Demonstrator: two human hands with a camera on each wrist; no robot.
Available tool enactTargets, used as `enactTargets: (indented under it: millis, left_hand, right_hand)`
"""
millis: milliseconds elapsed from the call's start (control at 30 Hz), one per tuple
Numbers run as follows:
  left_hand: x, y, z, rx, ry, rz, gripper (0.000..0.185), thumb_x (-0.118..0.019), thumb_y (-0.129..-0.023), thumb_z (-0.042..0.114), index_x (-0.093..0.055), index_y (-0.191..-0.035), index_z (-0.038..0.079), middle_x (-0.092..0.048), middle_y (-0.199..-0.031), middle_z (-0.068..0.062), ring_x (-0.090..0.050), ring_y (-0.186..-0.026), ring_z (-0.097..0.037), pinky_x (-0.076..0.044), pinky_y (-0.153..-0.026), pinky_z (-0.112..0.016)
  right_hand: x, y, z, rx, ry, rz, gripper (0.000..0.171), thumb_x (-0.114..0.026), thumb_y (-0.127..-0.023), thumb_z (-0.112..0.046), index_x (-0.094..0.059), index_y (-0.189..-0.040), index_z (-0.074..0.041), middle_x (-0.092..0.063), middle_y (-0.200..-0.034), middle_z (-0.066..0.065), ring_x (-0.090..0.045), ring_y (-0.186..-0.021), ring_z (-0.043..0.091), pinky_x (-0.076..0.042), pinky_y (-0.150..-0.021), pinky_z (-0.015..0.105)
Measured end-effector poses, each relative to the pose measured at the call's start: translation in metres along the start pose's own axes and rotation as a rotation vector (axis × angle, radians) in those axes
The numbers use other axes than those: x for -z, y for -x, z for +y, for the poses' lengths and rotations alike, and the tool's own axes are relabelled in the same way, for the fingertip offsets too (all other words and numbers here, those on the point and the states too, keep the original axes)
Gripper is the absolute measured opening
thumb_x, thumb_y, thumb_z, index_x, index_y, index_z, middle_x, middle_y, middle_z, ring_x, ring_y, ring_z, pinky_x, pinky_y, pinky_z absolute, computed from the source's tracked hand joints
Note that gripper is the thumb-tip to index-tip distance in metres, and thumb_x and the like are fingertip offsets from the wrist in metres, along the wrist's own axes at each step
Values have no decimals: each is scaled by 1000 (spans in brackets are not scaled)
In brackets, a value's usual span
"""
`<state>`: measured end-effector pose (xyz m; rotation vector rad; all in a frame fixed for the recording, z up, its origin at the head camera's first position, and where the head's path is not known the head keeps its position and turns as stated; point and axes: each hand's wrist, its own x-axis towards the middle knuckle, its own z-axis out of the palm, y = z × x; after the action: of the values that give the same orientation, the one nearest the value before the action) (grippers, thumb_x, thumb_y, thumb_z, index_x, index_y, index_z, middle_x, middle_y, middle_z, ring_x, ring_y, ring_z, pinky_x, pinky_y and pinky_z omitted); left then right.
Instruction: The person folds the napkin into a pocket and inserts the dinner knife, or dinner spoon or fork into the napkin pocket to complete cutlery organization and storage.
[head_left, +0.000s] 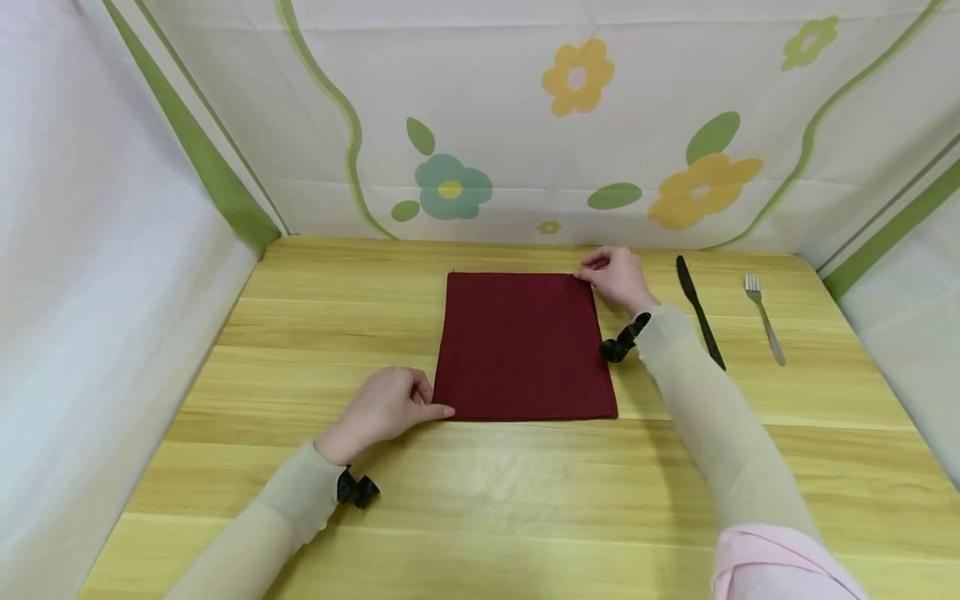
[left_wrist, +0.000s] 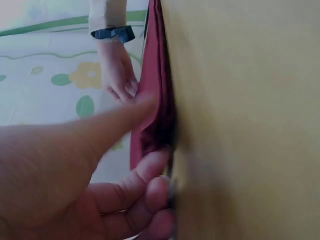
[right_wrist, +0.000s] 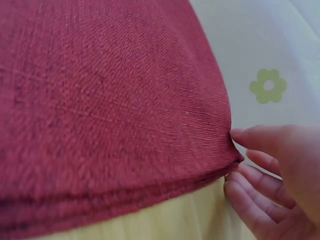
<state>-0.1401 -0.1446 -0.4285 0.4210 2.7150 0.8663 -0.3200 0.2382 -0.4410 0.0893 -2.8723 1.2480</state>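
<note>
A dark red cloth napkin [head_left: 525,346], folded into a square of several layers, lies on the wooden table. At its near left corner is my left hand [head_left: 390,404], thumb over the top and fingers curled at the edge. The left wrist view shows that thumb [left_wrist: 125,117] across the cloth and the fingertips low beside the table. My right hand [head_left: 618,277] pinches the far right corner. Seen from the right wrist, the thumb [right_wrist: 260,140] presses the corner's edge while the other fingers sit under it, and the stacked layers [right_wrist: 125,205] show along the side.
Right of the napkin lie a black knife [head_left: 701,312] and, farther right, a silver fork [head_left: 765,318], both lengthwise. A white flowered curtain [head_left: 510,125] stands along the table's back edge, with white cloth walls at left and right. Each wrist wears a small black camera.
</note>
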Motion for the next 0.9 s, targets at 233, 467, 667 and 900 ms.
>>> enactTargets:
  millis: [233, 467, 667, 900]
  left_hand:
    - [34, -43, -10, -12, 103, 89, 46, -74, -95, 40, -66, -121, 4, -65, -100, -7, -62, -90, -24, -54, -76, -40]
    - [52, -102, -15, -45, 125, 200, 46, -70, -99, 29, -60, -135, 2, -63, -125, -17, -59, -113, -33, -50, -94, -48]
    - [47, -137, -20, -22, 108, 198, 47, -68, -101, 25, -57, -141, 2, -59, -134, -17, -55, -121, -33, -47, -100, -47]
    - [40, -162, -30, 0, 102, 236, 44, -69, -100, 21, -61, -137, -1, -64, -131, -16, -58, -119, -31, -47, -100, -45]
  right_hand:
    - [11, 28, -8, -10, -49, -43, 48, -80, -91, -33, -70, -122, 3, -71, -108, 18, -67, -95, 31, -55, -73, 34]
    - [17, 81, -13, -100, -78, -194, 58, -81, -89, -39, -66, -129, 0, -71, -107, 15, -71, -88, 28, -59, -75, 38]
    - [19, 127, -7, -104, -63, -239, 55, -83, -87, -38, -68, -125, 1, -72, -95, 10, -70, -78, 23, -58, -69, 32]
    - [12, 164, -3, -44, -29, -229, 45, -85, -86, -24, -68, -121, 0, -71, -83, 3, -65, -73, 19, -50, -64, 28]
